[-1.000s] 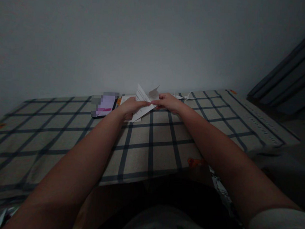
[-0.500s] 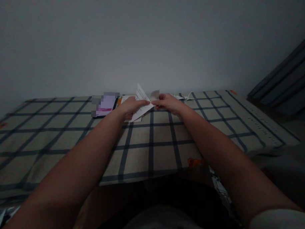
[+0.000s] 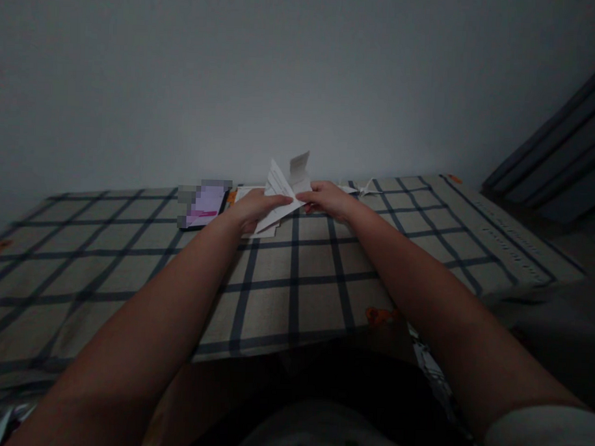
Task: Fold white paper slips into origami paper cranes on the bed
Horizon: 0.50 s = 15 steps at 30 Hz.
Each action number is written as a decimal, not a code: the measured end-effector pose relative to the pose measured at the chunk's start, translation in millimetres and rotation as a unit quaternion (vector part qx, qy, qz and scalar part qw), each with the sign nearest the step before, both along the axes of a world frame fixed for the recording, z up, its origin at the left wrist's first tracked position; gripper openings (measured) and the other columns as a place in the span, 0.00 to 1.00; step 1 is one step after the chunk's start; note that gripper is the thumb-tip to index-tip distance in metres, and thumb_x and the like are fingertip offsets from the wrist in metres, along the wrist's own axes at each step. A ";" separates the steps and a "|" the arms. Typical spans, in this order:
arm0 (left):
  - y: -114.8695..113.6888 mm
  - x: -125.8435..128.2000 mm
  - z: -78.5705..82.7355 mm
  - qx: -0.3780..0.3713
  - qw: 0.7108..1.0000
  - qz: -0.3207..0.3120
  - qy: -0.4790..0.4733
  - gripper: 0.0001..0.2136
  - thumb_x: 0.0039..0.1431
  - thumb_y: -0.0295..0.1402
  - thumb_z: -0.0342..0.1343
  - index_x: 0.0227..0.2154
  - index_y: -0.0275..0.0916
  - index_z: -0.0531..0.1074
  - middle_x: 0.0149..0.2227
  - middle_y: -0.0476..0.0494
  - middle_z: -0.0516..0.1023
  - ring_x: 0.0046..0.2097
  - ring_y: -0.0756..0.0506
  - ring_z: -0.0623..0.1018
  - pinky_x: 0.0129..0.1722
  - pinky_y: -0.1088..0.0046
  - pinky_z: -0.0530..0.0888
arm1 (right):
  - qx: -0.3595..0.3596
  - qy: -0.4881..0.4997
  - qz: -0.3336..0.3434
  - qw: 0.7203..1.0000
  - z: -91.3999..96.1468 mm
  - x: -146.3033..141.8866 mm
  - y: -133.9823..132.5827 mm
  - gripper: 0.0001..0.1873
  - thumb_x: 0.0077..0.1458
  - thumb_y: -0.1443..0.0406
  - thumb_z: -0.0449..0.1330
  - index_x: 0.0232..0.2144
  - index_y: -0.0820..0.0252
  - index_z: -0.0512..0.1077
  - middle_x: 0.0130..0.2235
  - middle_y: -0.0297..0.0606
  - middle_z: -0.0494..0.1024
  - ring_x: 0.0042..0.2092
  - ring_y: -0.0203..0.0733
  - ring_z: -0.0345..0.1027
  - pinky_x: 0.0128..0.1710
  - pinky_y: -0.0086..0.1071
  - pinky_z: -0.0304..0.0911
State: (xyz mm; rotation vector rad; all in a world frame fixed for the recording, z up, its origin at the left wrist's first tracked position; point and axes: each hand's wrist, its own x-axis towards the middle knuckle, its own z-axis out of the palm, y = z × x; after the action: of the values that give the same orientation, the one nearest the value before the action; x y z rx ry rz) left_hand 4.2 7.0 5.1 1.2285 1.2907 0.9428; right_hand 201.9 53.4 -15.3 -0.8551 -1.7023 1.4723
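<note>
A folded sheet of white paper (image 3: 278,185) is held up between my two hands, over the far part of the table. My left hand (image 3: 253,207) grips its left side, thumb on the near face. At the paper's right side, the thumb and fingers of my right hand (image 3: 325,199) pinch it close to the left thumb. One flap points up on the left, and a greyer flap stands up at the back right. More white paper (image 3: 265,233) lies on the table under my left hand.
A tablet-like device (image 3: 206,205) with a lit screen, partly blurred out, lies left of my hands. Small folded white paper shapes (image 3: 367,188) sit to the right. A checked cloth (image 3: 295,281) covers the table, which meets a plain wall (image 3: 302,86). A dark curtain (image 3: 559,134) hangs at the right.
The greyer flap at the back right of the paper has risen and shows more of its face. Both hands stay in nearly the same place, still gripping the sheet.
</note>
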 end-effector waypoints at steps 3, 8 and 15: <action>-0.4 -0.5 -0.1 0.005 1.000 -0.002 -0.005 0.21 0.44 0.34 0.68 0.44 0.37 0.76 0.29 0.40 0.79 0.28 0.43 0.78 0.26 0.70 0.75 | -0.005 -0.005 0.009 1.000 0.1 0.3 -0.3 0.06 0.52 0.65 0.65 0.30 0.62 0.73 0.27 0.34 0.74 0.26 0.30 0.65 0.26 0.23 0.63; 4.5 -1.6 -6.3 0.037 0.999 -0.023 -0.001 0.24 0.45 0.37 0.67 0.48 0.37 0.74 0.35 0.37 0.81 0.31 0.43 0.79 0.28 0.69 0.75 | -0.006 -0.003 0.008 1.000 -1.0 0.3 1.1 0.06 0.51 0.66 0.65 0.31 0.63 0.73 0.27 0.34 0.75 0.26 0.30 0.65 0.27 0.24 0.64; 13.0 -5.9 -12.8 0.324 0.928 0.078 0.165 0.28 0.49 0.42 0.63 0.53 0.36 0.71 0.51 0.37 0.77 0.47 0.43 0.77 0.46 0.69 0.74 | 0.029 0.044 -0.054 0.997 0.2 -4.7 4.6 0.04 0.53 0.66 0.64 0.31 0.63 0.73 0.28 0.36 0.77 0.28 0.32 0.69 0.29 0.24 0.66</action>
State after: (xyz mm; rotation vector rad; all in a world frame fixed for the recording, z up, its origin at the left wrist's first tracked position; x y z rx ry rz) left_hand -1.7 20.0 -7.7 1.8759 1.3985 1.3895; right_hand 197.2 58.0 -15.1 -0.8264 -1.6025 1.3610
